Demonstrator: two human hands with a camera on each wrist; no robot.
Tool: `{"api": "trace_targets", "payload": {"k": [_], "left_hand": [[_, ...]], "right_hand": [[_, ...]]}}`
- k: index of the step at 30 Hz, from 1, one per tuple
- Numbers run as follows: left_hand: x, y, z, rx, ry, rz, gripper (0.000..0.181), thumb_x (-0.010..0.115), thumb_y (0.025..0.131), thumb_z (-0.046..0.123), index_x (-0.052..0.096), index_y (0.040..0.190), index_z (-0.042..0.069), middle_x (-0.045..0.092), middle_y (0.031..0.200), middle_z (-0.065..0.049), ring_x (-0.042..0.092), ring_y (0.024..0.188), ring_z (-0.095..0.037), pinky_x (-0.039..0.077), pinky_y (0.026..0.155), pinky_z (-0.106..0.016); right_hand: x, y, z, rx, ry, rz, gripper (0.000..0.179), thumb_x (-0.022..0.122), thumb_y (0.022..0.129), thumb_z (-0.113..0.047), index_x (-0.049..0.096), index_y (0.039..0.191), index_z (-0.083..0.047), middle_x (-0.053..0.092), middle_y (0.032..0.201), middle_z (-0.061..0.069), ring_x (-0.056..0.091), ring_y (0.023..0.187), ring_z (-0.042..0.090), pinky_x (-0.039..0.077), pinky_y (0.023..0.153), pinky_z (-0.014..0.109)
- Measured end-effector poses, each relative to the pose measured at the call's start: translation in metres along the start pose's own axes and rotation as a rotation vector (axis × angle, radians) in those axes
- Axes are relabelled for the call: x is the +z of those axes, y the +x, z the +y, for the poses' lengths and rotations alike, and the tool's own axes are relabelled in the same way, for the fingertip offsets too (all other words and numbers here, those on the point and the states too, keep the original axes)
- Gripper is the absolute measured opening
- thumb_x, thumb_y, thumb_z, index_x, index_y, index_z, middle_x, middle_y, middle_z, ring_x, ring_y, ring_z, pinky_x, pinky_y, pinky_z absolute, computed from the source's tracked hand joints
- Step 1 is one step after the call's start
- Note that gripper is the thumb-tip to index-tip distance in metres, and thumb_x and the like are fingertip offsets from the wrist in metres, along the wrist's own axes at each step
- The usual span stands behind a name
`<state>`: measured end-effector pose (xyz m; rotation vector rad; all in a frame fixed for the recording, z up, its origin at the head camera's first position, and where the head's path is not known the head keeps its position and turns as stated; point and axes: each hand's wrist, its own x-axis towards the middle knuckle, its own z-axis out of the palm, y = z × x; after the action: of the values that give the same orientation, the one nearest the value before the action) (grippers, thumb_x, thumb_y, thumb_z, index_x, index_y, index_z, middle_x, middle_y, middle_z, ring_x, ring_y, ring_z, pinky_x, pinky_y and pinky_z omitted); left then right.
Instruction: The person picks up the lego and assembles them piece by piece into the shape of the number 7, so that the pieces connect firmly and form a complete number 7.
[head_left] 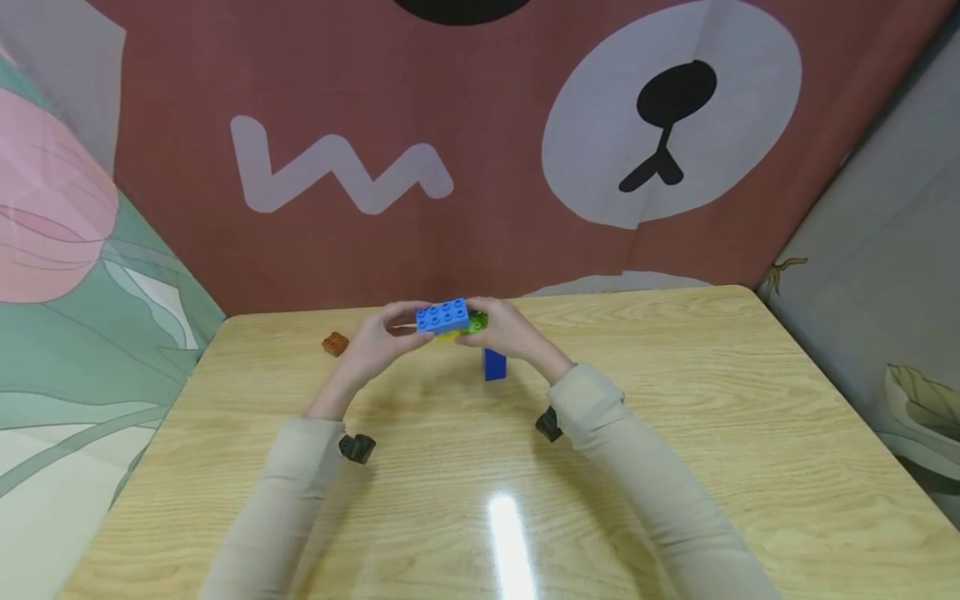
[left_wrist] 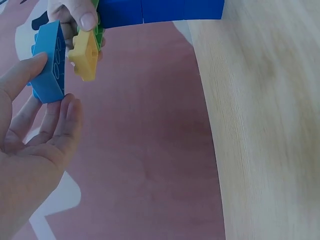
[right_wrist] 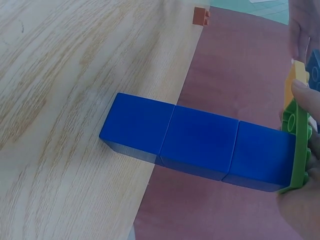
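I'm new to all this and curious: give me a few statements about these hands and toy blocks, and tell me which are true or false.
1. The left hand holds a rectangular light-blue studded plastic brick. True.
2. The right hand grips a rectangular green studded plastic brick. True.
3. The green brick is at the top end of a column of smooth dark-blue plastic blocks. True.
4. That column has five blocks. False: three show.
5. Every studded brick is in a grip. False: a small orange-brown studded plastic brick lies on the wood-grain table.
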<state>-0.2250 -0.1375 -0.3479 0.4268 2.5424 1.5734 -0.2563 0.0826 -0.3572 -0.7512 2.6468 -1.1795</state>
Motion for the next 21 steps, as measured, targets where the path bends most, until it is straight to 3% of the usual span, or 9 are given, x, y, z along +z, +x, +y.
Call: {"api": "trace_targets", "payload": {"k": [4,9,21], "left_hand": [[0.002,0.001,-0.001,0.002,0.008,-0.01,0.046,0.068,0.089,0.019,0.055,0.133,0.012,0.056,0.134,-0.014,0.057,0.121,-0.034,0.054,0.095,-0.043],[0.008,0.004,-0.001,-0.008,0.011,-0.04,0.048,0.068,0.09,0.021,0.054,0.135,0.013,0.053,0.138,-0.013,0.055,0.124,-0.033,0.053,0.097,-0.043],[0.018,0.012,-0.003,-0.003,-0.108,-0.06,0.047,0.065,0.09,0.013,0.052,0.136,0.009,0.043,0.145,-0.015,0.045,0.132,-0.041,0.05,0.1,-0.048]], "right_hand": [[0.001,0.0,-0.001,-0.001,0.034,0.014,0.064,0.072,0.085,-0.014,0.044,0.143,-0.012,0.058,0.13,0.012,0.055,0.12,0.027,0.048,0.101,0.044],[0.001,-0.001,-0.001,-0.003,0.039,0.022,0.072,0.072,0.084,-0.013,0.036,0.147,-0.013,0.048,0.143,0.015,0.049,0.128,0.032,0.045,0.104,0.049],[0.001,0.001,0.001,0.026,0.045,0.011,0.068,0.073,0.085,-0.016,0.04,0.145,-0.016,0.051,0.14,0.014,0.056,0.119,0.03,0.051,0.095,0.044]]}}
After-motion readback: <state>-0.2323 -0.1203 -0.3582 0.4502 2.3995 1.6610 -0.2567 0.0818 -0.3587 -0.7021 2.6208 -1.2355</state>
